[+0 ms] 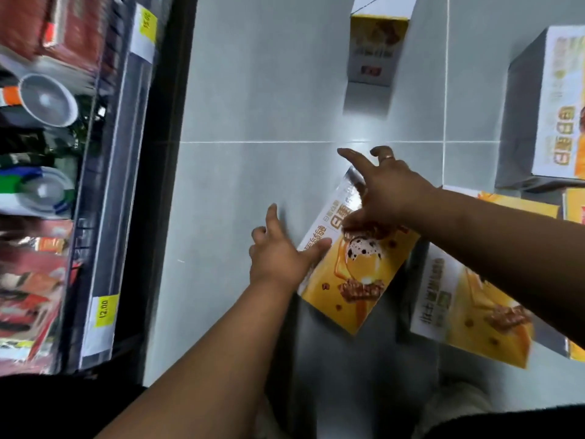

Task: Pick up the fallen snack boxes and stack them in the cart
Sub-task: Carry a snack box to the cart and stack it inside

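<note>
Blur smears the shelf goods (31,264) at left. The right edge cuts off a large box (557,106); the right hand (389,191) hides part of the yellow snack box (357,280).

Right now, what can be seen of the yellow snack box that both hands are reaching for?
The yellow snack box is a flat cardboard carton, white toward its far end, printed with a speckled egg, brown snack bars and dark lettering. It lies face up and slanted on the grey tiled floor, apparently closed. The left hand touches its left edge with the thumb; the right hand, fingers spread, touches its far end.
</note>
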Action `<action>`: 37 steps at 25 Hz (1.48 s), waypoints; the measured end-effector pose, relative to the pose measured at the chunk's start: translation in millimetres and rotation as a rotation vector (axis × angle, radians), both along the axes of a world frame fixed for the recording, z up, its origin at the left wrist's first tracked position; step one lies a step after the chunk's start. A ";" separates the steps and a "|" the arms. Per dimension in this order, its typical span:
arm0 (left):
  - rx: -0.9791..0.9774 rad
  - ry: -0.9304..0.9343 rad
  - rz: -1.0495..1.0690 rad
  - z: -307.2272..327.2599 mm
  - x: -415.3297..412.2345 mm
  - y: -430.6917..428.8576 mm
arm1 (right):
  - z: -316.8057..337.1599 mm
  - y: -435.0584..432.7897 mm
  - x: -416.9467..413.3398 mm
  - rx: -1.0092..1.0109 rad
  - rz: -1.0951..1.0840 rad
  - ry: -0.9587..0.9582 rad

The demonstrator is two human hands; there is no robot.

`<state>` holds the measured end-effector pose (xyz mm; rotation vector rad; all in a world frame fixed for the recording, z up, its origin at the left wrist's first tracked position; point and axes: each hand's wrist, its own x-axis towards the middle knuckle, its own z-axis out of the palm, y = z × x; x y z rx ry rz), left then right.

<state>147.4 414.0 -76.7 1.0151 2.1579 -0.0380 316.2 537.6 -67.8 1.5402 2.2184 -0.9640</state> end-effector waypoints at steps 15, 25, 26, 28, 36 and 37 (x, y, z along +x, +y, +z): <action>-0.080 -0.217 0.514 -21.5 5.8 5.4 | -23.6 6.4 2.2 0.030 0.006 -0.001; 0.250 0.031 0.108 96.6 -17.9 101.6 | 79.7 32.7 9.6 0.289 -0.380 0.194; 0.284 0.053 0.082 123.4 -19.3 107.8 | 107.5 35.1 7.9 0.321 -0.402 0.210; 0.327 0.065 0.046 186.6 -23.3 115.9 | 172.7 36.9 4.8 0.374 -0.428 0.223; 0.424 0.077 -0.022 461.4 -36.1 104.8 | 445.7 14.3 -6.7 0.448 -0.542 0.262; 0.440 0.091 -0.040 503.3 -32.2 103.9 | 483.5 8.4 -4.9 0.457 -0.558 0.272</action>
